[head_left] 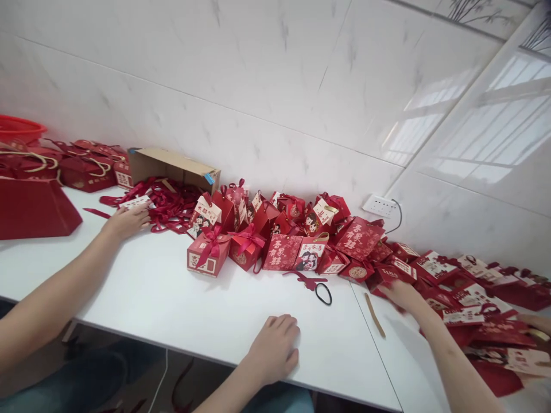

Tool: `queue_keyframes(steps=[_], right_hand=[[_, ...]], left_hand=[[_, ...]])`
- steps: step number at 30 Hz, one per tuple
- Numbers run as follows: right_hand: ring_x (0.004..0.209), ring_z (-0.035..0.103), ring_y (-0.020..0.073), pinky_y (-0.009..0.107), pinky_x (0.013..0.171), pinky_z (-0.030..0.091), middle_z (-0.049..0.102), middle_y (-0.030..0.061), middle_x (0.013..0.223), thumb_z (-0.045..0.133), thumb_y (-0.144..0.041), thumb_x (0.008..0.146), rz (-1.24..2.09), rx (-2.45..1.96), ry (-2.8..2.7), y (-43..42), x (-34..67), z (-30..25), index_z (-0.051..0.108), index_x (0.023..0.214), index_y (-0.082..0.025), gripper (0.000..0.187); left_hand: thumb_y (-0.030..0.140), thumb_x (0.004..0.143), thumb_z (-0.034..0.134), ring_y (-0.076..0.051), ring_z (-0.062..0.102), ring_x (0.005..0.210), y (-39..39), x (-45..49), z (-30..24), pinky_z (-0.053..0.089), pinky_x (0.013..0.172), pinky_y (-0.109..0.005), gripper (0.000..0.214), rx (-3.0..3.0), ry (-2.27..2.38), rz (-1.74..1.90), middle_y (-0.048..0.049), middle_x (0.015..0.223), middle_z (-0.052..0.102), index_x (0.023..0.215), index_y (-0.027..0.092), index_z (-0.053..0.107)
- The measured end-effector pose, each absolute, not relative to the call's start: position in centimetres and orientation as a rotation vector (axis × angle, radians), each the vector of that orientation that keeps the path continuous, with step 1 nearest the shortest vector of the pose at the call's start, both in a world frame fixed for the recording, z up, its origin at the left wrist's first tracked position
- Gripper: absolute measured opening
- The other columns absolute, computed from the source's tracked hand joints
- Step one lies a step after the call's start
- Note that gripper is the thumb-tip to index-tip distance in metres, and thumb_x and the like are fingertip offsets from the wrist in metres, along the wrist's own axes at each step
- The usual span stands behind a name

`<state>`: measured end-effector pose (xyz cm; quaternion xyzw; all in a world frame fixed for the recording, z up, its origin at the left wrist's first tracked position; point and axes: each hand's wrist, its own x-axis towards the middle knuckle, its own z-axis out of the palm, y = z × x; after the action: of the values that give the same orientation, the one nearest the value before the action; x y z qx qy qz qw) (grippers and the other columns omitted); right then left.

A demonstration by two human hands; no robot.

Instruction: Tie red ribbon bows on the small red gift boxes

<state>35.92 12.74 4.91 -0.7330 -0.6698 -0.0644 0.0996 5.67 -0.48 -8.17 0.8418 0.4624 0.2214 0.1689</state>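
My left hand (273, 347) rests palm down on the white table (185, 312) near its front edge, fingers loosely bent, holding nothing. My right hand (402, 295) is stretched out to the right, among red gift boxes (439, 267), blurred by motion. Its fingertips reach the edge of a red box; whether they grip it cannot be seen. Between my hands lie a black elastic loop (323, 293), a dark red ribbon piece (310, 281) and a tan strip (374, 315). A group of red gift boxes with bows (209, 252) stands beyond my left hand.
On the left another person's hand (129, 221) holds a white card (135, 202) by a heap of red ribbons (166, 203) and a cardboard box (172, 163). A further person's hand (538, 324) touches boxes at the right edge. A socket strip (381, 205) sits against the wall.
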Motion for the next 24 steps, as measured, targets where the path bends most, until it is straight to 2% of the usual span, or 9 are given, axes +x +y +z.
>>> queue_keyframes(steps=[3, 4, 6, 8, 11, 16, 21, 24], right_hand=[[0.089, 0.064, 0.0244, 0.033, 0.077, 0.048, 0.069, 0.0137, 0.092, 0.050, -0.025, 0.086, -0.218, -1.785, -2.251, 15.8, 29.1, 5.3, 0.066, 0.092, -0.014, 0.021], [0.102, 0.060, 0.0239, 0.033, 0.085, 0.045, 0.065, 0.0136, 0.106, 0.050, -0.025, 0.086, -0.231, -1.655, -2.321, 16.7, 26.8, 5.3, 0.064, 0.103, -0.015, 0.023], [0.114, 0.052, 0.0251, 0.036, 0.092, 0.042, 0.058, 0.0143, 0.121, 0.056, -0.023, 0.083, -0.255, -1.453, -2.420, 18.2, 22.8, 4.8, 0.059, 0.114, -0.017, 0.031], [0.112, 0.053, 0.0260, 0.041, 0.094, 0.040, 0.059, 0.0141, 0.119, 0.058, -0.022, 0.083, -0.275, -1.352, -2.457, 19.3, 19.9, 3.9, 0.057, 0.116, -0.017, 0.034], [0.102, 0.058, 0.0232, 0.046, 0.094, 0.040, 0.064, 0.0099, 0.104, 0.056, -0.023, 0.086, -0.295, -1.314, -2.448, 20.3, 17.8, 2.2, 0.060, 0.107, -0.016, 0.022], [0.086, 0.061, 0.0155, 0.037, 0.079, 0.049, 0.063, 0.0031, 0.093, 0.054, -0.029, 0.089, -0.288, -1.262, -2.412, 20.7, 17.6, 1.1, 0.061, 0.093, -0.013, 0.017], [0.082, 0.059, 0.0190, 0.033, 0.076, 0.047, 0.066, 0.0059, 0.082, 0.054, -0.017, 0.086, -0.289, -1.163, -2.312, 19.4, 18.9, 3.5, 0.064, 0.082, -0.016, 0.011], [0.081, 0.059, 0.0208, 0.034, 0.077, 0.046, 0.066, 0.0070, 0.082, 0.052, -0.019, 0.086, -0.310, -1.138, -2.194, 17.7, 20.9, 5.9, 0.065, 0.082, -0.017, 0.014]], left_hand=[[0.026, 0.083, 0.049, -0.024, 0.045, 0.121, -0.6, 5.6, -8.0, 0.036, 0.099, -0.041, 0.030, 2.408, 1.325, 0.615, -0.0095, 0.126, 0.054, 0.112, 0.018, 0.052], [0.025, 0.083, 0.048, -0.024, 0.045, 0.121, -0.6, 5.5, -8.0, 0.036, 0.099, -0.041, 0.030, 2.410, 1.326, 0.613, -0.0096, 0.127, 0.054, 0.112, 0.018, 0.052], [0.025, 0.084, 0.048, -0.023, 0.044, 0.122, -0.6, 5.4, -8.1, 0.035, 0.100, -0.040, 0.031, 2.411, 1.323, 0.611, -0.0096, 0.127, 0.054, 0.114, 0.018, 0.052], [0.024, 0.083, 0.048, -0.023, 0.044, 0.122, -0.6, 5.4, -8.2, 0.034, 0.101, -0.039, 0.031, 2.409, 1.319, 0.613, -0.0095, 0.127, 0.054, 0.114, 0.017, 0.052], [0.025, 0.083, 0.049, -0.022, 0.045, 0.122, -0.5, 5.4, -8.4, 0.035, 0.101, -0.038, 0.031, 2.412, 1.316, 0.622, -0.0086, 0.127, 0.054, 0.113, 0.018, 0.053], [0.026, 0.083, 0.049, -0.022, 0.045, 0.122, -0.4, 5.4, -8.6, 0.035, 0.101, -0.038, 0.031, 2.430, 1.320, 0.613, -0.0085, 0.127, 0.054, 0.113, 0.019, 0.052], [0.025, 0.082, 0.050, -0.021, 0.045, 0.121, -0.4, 5.3, -8.4, 0.035, 0.101, -0.038, 0.030, 2.430, 1.318, 0.621, -0.0086, 0.127, 0.054, 0.111, 0.018, 0.053], [0.024, 0.082, 0.050, -0.021, 0.046, 0.121, -0.3, 5.3, -8.2, 0.035, 0.101, -0.038, 0.029, 2.430, 1.312, 0.619, -0.0087, 0.127, 0.054, 0.110, 0.018, 0.054]])
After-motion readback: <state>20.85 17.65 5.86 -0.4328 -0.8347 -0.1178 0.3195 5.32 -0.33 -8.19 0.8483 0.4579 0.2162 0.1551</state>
